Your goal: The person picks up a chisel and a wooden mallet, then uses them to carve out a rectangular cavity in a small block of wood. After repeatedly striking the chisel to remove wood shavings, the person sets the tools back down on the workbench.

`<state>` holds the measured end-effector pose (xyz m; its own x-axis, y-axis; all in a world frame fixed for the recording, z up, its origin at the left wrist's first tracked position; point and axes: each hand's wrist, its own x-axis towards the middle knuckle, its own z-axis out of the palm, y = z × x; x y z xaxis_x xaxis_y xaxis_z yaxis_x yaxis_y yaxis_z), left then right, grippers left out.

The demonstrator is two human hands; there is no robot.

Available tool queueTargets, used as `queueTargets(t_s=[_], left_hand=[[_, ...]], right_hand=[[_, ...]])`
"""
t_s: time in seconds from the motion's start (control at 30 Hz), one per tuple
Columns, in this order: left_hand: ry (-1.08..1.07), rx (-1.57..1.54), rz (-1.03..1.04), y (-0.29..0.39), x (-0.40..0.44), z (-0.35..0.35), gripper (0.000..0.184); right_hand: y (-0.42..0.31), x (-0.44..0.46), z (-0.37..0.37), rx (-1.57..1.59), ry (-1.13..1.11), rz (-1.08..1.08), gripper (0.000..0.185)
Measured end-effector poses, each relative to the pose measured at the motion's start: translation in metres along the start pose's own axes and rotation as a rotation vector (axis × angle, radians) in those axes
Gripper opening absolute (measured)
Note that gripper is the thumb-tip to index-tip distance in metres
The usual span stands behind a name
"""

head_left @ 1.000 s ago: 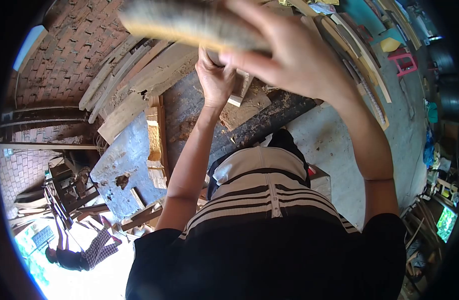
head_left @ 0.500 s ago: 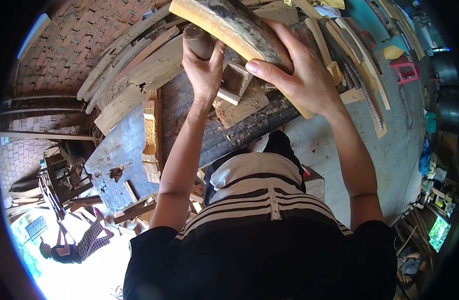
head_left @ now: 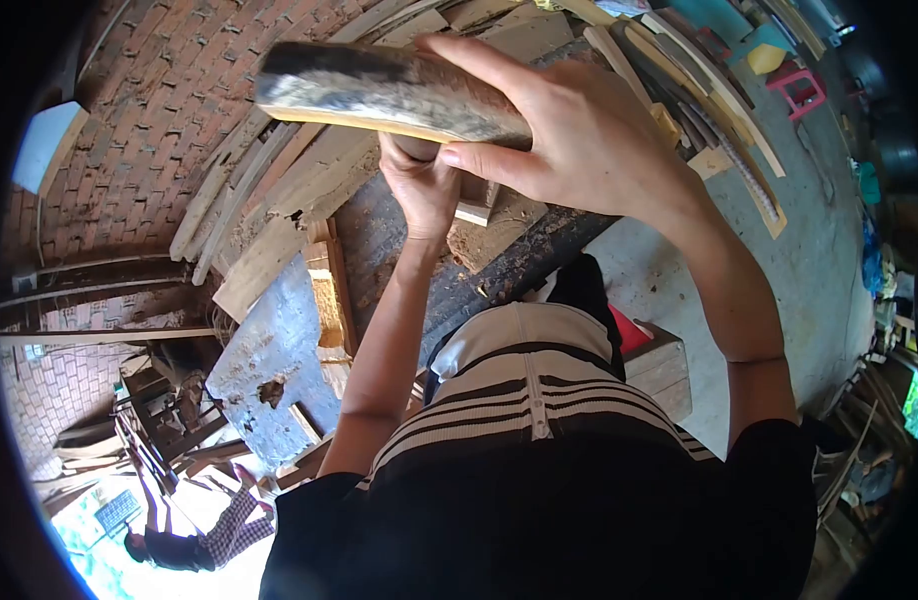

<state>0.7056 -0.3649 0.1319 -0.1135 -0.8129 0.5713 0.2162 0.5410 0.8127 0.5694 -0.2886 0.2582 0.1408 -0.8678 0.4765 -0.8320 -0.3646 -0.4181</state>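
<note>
"Where is the curved piece of wood?"

"Upper part of the frame, left of centre. It lies crosswise, with a dark, rough face and a pale yellow lower edge."

"Who has it?"

"The right hand grips its right end, thumb on the near edge and fingers reaching over the far side."

"And the left hand?"

"Just below the wood, curled around a brown rounded object. The wood covers most of that, so I can't tell what it is, or whether the two touch."

"What's beneath the hands?"

"A small wooden frame, partly hidden, on a flat board near the middle of the dark work surface. Wood debris is scattered about there."

"Further left?"

"A notched timber, left of the left forearm. Beyond it, a brick wall fills the upper left."

"And the other side?"

"Long wood strips at upper right, near a pink plastic stool. Another person is at lower left, well apart from these hands."
</note>
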Motion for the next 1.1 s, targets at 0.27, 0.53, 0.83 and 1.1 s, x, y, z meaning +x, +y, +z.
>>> queueTargets(t_s=[0.27,0.53,0.83,1.1], left_hand=[[0.055,-0.067,-0.095,-0.018,-0.005,-0.025,0.052],[0.07,0.065,-0.163,0.013,0.025,-0.026,0.035],[0.059,0.12,-0.066,0.008,0.01,-0.006,0.031],[-0.011,0.126,-0.056,-0.008,-0.004,-0.019,0.052]], right_hand=[[-0.011,0.003,0.01,0.134,-0.201,0.09,0.072],[0.011,-0.006,0.005,0.489,-0.029,0.139,0.065],[0.01,0.002,-0.002,0.565,0.147,0.039,0.071],[0.011,0.014,0.003,0.063,-0.023,-0.141,0.056]])
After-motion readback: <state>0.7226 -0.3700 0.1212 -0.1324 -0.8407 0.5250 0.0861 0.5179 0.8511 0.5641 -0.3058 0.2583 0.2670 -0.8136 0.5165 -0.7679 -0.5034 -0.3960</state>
